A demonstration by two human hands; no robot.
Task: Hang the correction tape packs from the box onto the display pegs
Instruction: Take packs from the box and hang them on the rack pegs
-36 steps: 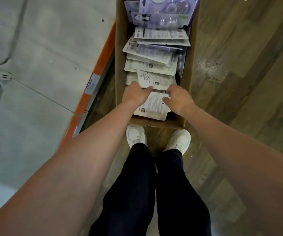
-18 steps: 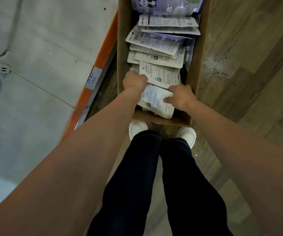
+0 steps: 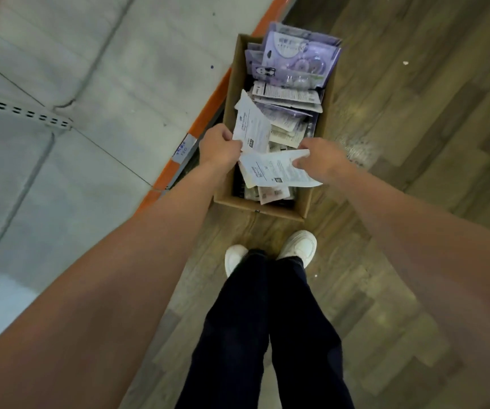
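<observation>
A long cardboard box (image 3: 304, 206) stands on the floor ahead of my feet, filled with several correction tape packs (image 3: 286, 97) lying white back up, purple-fronted ones at its far end. My left hand (image 3: 219, 147) grips one white-backed pack (image 3: 251, 126) by its lower corner, raised and tilted above the box. My right hand (image 3: 316, 159) pinches a second pack (image 3: 273, 169) by its right edge, held flat over the near end of the box. No display pegs are in view.
A grey shelf board (image 3: 69, 93) with an orange front rail (image 3: 176, 169) and a small price label (image 3: 185, 147) runs along the left, close to the box. A slotted metal upright (image 3: 22, 112) crosses it. Wood-look floor (image 3: 415, 143) lies to the right. My white shoes (image 3: 298, 245) stand just behind the box.
Both hands were down inside the near end of the box; they have now lifted, each holding a pack. The view has pulled back and up from the box.
</observation>
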